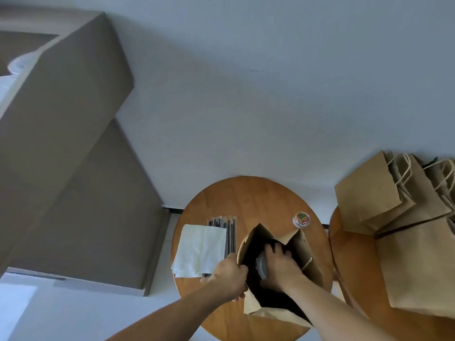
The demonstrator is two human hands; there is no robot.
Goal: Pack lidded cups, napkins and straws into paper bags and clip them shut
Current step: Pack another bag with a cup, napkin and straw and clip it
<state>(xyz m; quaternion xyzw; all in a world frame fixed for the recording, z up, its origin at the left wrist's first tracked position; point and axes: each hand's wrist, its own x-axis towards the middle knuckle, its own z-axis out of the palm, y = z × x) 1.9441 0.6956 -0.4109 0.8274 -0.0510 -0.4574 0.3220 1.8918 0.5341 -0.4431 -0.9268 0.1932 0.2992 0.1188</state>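
Note:
An open brown paper bag [302, 247] stands on the round wooden table [248, 195]. My left hand [229, 276] grips the bag's left rim. My right hand [280, 264] reaches down into the bag's mouth, fingers curled round a lidded cup [261, 265], of which only the grey lid edge shows. A stack of white napkins [200, 249] lies to the left of the bag, with wrapped dark straws [227, 226] behind and under it. A small clear jar of coloured clips [301, 219] stands at the table's far right.
On a second wooden table [354, 262] to the right lie and stand several brown paper bags [398, 212] with twine handles. A grey-brown cabinet [61, 143] rises at the left. A pale wall is behind the tables.

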